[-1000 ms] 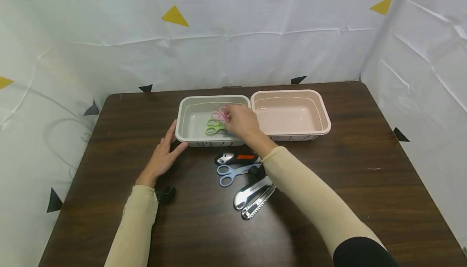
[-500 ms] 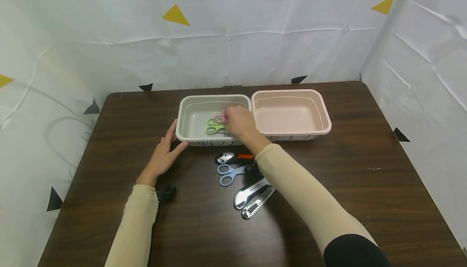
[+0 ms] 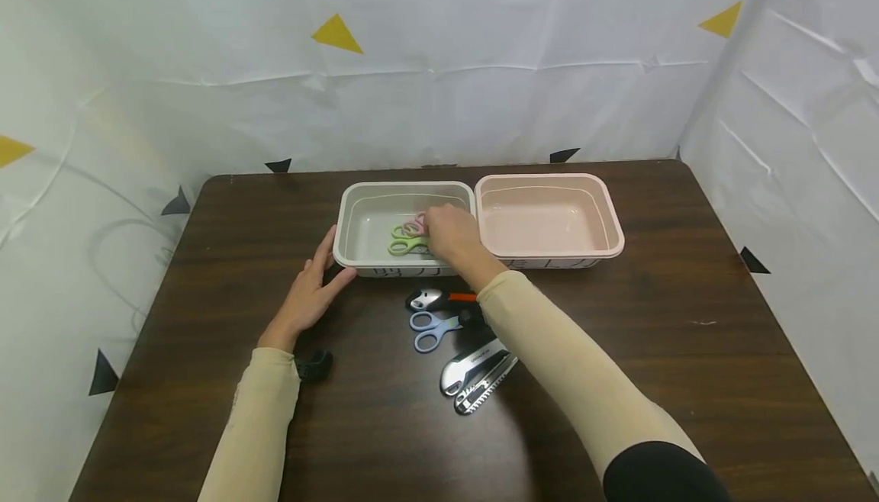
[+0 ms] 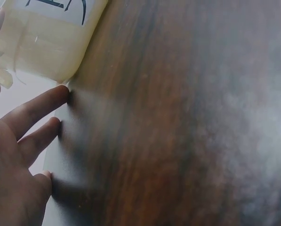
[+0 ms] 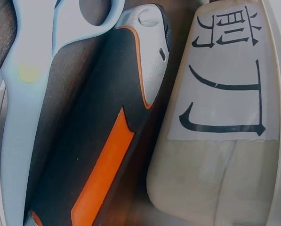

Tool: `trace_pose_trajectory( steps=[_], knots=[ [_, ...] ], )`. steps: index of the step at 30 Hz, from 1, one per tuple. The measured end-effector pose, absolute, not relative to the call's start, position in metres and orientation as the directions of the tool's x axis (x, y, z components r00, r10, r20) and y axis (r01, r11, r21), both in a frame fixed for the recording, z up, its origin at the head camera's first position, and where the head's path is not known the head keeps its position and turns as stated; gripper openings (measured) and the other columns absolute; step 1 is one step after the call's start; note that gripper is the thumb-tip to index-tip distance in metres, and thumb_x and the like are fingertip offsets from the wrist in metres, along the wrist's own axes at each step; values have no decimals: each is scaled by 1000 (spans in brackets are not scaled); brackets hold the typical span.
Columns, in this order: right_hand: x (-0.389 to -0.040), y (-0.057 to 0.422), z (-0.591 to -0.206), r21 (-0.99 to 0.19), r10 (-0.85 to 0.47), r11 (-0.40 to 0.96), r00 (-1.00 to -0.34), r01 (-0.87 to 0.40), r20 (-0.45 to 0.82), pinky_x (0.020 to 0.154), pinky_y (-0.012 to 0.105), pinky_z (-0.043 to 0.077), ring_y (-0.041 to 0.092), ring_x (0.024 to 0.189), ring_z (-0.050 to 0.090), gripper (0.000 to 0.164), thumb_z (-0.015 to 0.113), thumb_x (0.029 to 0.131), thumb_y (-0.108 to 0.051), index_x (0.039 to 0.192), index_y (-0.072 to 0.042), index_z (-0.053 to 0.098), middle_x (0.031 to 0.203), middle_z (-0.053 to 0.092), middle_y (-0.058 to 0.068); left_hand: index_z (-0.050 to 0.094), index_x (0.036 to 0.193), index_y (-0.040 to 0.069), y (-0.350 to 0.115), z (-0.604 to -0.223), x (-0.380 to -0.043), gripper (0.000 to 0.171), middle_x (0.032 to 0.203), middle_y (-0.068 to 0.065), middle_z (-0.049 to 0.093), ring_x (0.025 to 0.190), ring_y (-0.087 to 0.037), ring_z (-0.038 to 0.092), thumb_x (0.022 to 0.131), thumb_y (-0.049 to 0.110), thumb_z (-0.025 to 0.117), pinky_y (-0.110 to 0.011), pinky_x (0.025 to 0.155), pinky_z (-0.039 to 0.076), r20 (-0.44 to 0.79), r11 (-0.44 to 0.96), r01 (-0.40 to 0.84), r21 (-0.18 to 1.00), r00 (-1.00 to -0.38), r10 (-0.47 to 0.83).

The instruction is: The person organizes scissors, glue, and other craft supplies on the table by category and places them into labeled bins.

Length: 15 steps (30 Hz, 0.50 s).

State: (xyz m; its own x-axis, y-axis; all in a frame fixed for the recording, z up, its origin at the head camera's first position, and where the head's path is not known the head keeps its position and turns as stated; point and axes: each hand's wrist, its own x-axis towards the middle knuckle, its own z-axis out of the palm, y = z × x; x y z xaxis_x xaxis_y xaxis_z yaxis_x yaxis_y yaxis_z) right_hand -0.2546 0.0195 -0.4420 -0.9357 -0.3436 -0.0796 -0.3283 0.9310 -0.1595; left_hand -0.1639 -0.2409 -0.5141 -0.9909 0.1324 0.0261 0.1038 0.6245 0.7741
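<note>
My right hand (image 3: 453, 235) reaches down into the pale grey bin (image 3: 384, 264), its curled fingers pinching a pair of pink scissors (image 3: 416, 224) by the handle end. Those handles overlap green scissors (image 3: 416, 242) lying in the same bin; both pairs' blades are mostly hidden by the hand. With fingers spread and fairly straight, my left hand (image 3: 305, 300) touches the bin's left side and front corner. In the left wrist view, fingertips of the left hand (image 4: 36, 110) lie by the bin's end. The right wrist view shows the bin's label (image 5: 225, 75) with black characters, but no hand.
A pink bin (image 3: 549, 220) stands against the grey one's right side. In front lie a black-and-orange utility knife (image 5: 102, 174), light-blue scissors (image 5: 25, 108) and two silver cutters (image 3: 474, 368), partly under my right forearm. White sheeting (image 3: 481, 105) walls the table's back and sides.
My right hand has lowered the pink scissors deeper into the grey bin, over the green pair, its forearm shifting slightly left. The left hand has stayed at the bin's corner.
</note>
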Motion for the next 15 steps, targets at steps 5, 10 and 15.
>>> trace_pose_trajectory(
  steps=[5, 10, 15],
  knots=[
    [-255, 22, -440, -160, -367, 923, -926, -350, -92, 64, 39, 49, 19, 70, 57, 22, 59, 80, -3, 68, -19, 67, 78, 65, 0, 5, 150, 49, -239, -515, -165, 76, 150, -6, 39, 137, -27, 37, 93, 51, 55, -58, 114, 4, 28, 626, 103, 773, -991, 128],
    [-255, 23, -437, -147, -376, 922, -920, -359, -110, 64, 38, 49, 19, 71, 57, 18, 61, 80, -6, 69, -19, 68, 79, 64, 0, 4, 149, 52, -238, -513, -166, 75, 148, -8, 42, 138, -28, 36, 93, 49, 55, -59, 113, 4, 34, 619, 115, 777, -989, 141],
    [-255, 25, -437, -150, -381, 919, -919, -365, -102, 65, 38, 49, 19, 73, 56, 16, 62, 80, -7, 73, -18, 70, 81, 64, 0, 5, 151, 47, -236, -512, -167, 76, 148, -9, 41, 137, -28, 37, 94, 48, 55, -61, 112, 4, 47, 612, 129, 780, -988, 149]
  ],
)
